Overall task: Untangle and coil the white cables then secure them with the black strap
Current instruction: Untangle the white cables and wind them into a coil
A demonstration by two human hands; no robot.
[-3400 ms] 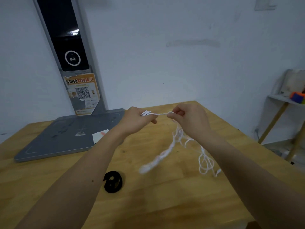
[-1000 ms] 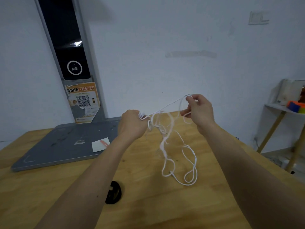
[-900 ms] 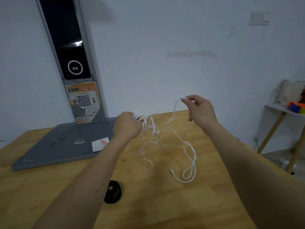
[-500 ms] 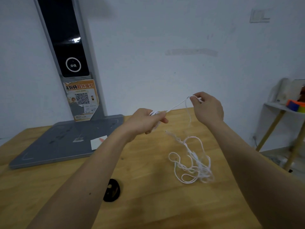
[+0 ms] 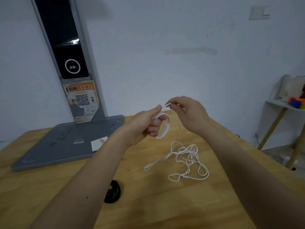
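Above the worktop (image 5: pixel 148 204), the left hand (image 5: pixel 145 124) grips a small coil of cable (image 5: pixel 186 156), fingers (image 5: pixel 155 129) curled through the loops. The right hand (image 5: pixel 188 113) pinches the strand just beside it. The remaining cable lies tangled on the worktop below; the strap (image 5: pixel 113 191) lies near the left forearm.

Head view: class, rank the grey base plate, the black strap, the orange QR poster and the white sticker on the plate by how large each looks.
1. grey base plate
2. orange QR poster
3. black strap
4. white sticker

The strap and sticker look alike, and the strap lies nearer the camera, so their order is unsure.
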